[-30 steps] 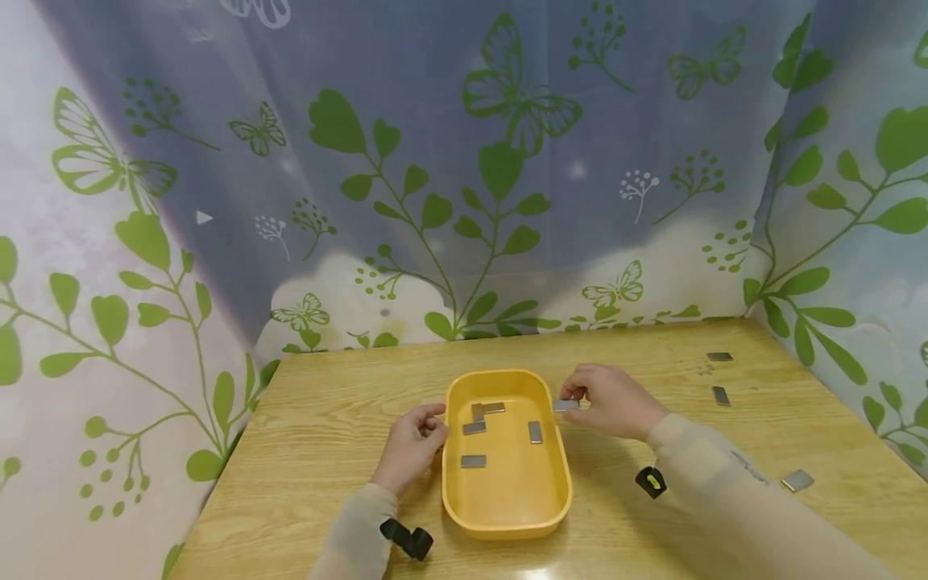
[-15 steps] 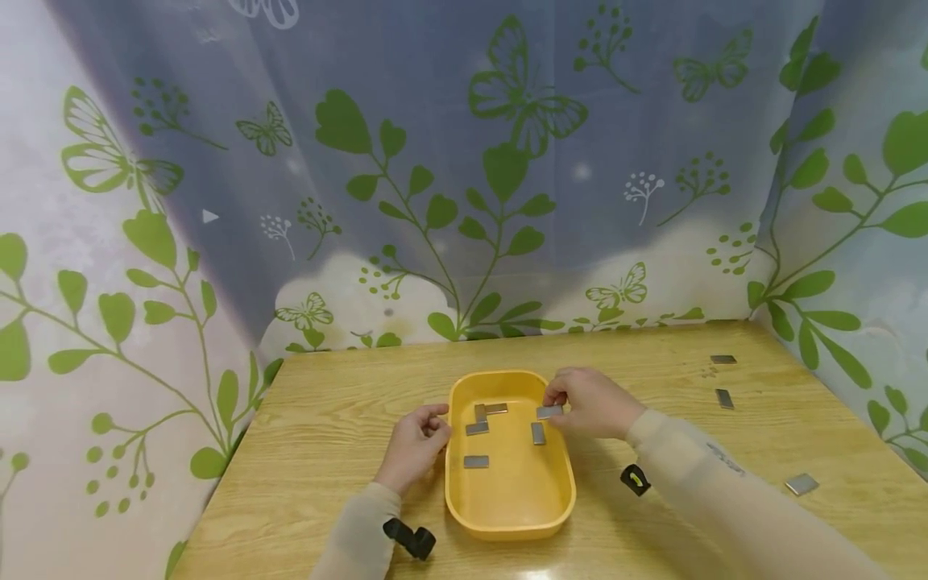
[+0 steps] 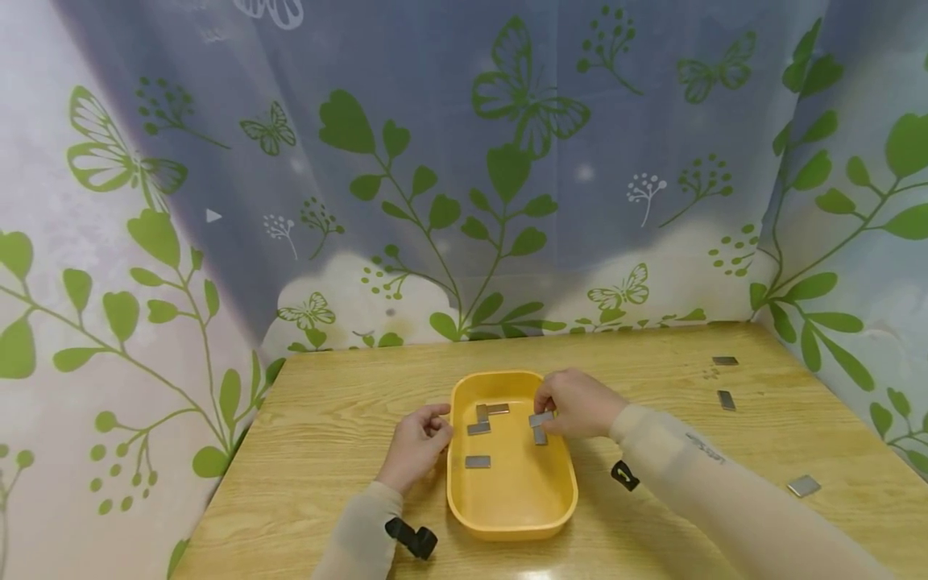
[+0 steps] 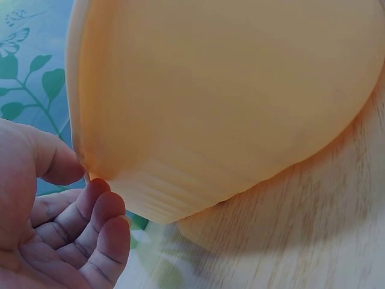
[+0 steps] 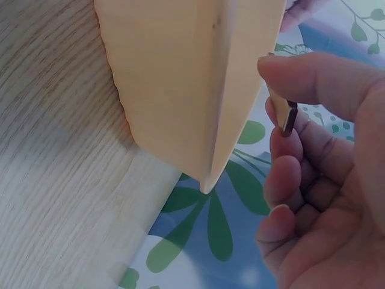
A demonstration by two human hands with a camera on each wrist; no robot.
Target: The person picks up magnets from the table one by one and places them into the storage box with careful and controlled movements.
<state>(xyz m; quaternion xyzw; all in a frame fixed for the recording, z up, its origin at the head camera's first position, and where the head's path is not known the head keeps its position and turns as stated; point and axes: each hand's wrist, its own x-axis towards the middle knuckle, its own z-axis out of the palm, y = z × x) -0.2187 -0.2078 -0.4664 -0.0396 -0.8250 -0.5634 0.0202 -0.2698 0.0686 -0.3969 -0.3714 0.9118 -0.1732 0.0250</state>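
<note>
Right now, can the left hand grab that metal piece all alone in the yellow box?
Probably yes: nothing covers the metal piece, but the left hand must clear the wall of the yellow box.

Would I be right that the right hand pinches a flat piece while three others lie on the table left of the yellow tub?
Not left: the head view shows those three pieces on the table right of the tub. The right hand does pinch another.

A flat grey block (image 3: pixel 538 420), pinched in right-hand fingers (image 5: pixel 287 144), hangs over a yellow tray (image 3: pixel 515 495) holding 5 more blocks (image 3: pixel 478 461)
</note>
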